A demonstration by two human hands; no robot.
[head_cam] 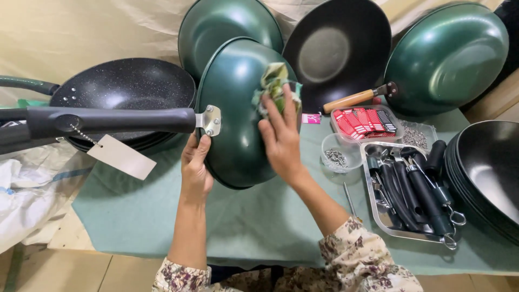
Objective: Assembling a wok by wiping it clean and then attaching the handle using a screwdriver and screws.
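We wear floral-patterned sleeves (pixel 361 259), cream with maroon and dark flowers, ending well above the wrists; our forearms and both hands are bare, without rings.

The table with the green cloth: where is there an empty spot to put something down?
The green cloth is bare at the near left, under the black handle and its paper tag, and between the two forearms below the green pan. The right side is crowded: metal tray of handles, screw bowl, stacked black pans.

A blank white rectangular paper tag (pixel 121 157) hangs by a small chain from my pan's handle. Right of my hands, a clear plastic tray holds red, white and black striped labels (pixel 363 121), with a small pink label (pixel 311 118) beside it.
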